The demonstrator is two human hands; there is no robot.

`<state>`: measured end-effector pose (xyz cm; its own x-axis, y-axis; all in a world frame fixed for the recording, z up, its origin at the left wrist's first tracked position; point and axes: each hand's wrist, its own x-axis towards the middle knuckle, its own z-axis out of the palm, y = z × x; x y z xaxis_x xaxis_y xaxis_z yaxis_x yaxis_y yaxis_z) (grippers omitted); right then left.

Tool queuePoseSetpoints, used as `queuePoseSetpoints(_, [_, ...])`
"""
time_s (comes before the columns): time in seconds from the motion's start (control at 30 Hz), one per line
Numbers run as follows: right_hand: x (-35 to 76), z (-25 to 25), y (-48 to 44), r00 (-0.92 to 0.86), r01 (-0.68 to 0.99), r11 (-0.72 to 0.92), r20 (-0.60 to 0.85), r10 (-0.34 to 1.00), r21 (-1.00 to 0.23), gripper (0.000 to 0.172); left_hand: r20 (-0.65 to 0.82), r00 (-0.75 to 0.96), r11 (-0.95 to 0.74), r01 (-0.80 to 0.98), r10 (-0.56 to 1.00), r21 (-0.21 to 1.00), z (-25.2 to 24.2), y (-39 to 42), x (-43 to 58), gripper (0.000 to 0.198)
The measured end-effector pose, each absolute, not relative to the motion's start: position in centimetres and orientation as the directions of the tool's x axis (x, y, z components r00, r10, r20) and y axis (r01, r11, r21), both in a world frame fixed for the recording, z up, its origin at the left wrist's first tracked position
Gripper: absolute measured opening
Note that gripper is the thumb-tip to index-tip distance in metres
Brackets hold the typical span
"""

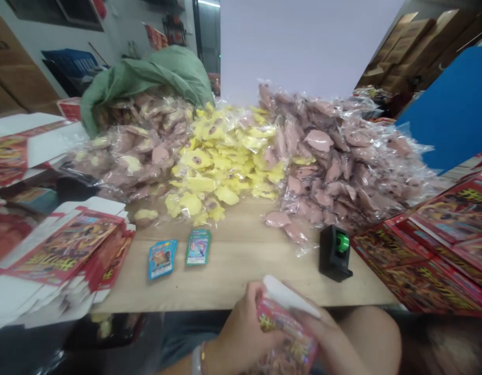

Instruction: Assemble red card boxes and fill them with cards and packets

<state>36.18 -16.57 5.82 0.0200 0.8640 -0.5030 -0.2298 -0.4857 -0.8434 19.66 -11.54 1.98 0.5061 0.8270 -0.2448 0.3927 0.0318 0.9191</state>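
Note:
My left hand (241,325) and my right hand (322,333) both hold a red printed cardboard box (286,328) at the table's near edge, with its white flap (290,297) sticking up. Ahead on the wooden table (241,281) lie a blue card pack (162,259) and a green card pack (198,247). A black tape dispenser (337,253) with a green core stands to the right. Behind them rise heaps of plastic-bagged yellow items (221,166) and pink items (330,166). Neither hand touches these.
Stacks of flat red printed boxes lie at the left (65,250) and right (432,250) of the table. A green sack (147,78) spills more bagged items at the back. A blue board (452,109) and brown cartons (397,47) stand beyond.

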Motion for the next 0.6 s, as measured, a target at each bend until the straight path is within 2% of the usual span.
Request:
queuePoseSetpoints(0.07, [36.3,6.4,-16.0,-0.063,-0.01,-0.4,-0.399,0.915,-0.916,0.038,-0.266,0.459,0.122,0.319,0.848,0.94,0.6,-12.1,20.1,0.088])
queuePoseSetpoints(0.13, [36.4,6.9,-15.6,-0.162,0.222,-0.284,-0.323,0.933,-0.933,0.035,-0.255,0.469,0.143,0.261,0.846,0.955,0.2,-12.4,20.3,0.11])
queuePoseSetpoints(0.23, [36.1,6.8,-15.5,-0.178,0.42,-0.161,-0.256,0.95,-0.893,0.034,-0.224,0.506,0.098,0.265,0.833,0.959,0.8,-12.4,20.0,0.115])
queuePoseSetpoints(0.33, [35.8,6.3,-15.4,-0.132,0.459,-0.152,-0.237,0.963,-0.875,0.033,-0.187,0.547,0.065,0.235,0.816,0.97,1.2,-12.1,19.3,0.115])
queuePoseSetpoints(0.47, [35.6,7.1,-14.9,-0.187,0.423,-0.214,-0.316,0.93,-0.88,0.033,-0.167,0.576,0.056,0.206,0.8,0.977,0.9,-12.3,18.5,0.116])
queuePoseSetpoints(0.53, [35.2,8.0,-14.9,-0.265,0.449,-0.178,-0.321,0.909,-0.875,0.034,-0.179,0.562,0.058,0.226,0.807,0.972,0.5,-12.8,18.3,0.115])
queuePoseSetpoints(0.6, [34.5,8.6,-15.5,-0.35,0.507,-0.069,-0.278,0.894,-0.859,0.036,-0.183,0.524,0.075,0.22,0.831,0.973,0.2,-13.2,18.2,0.116])
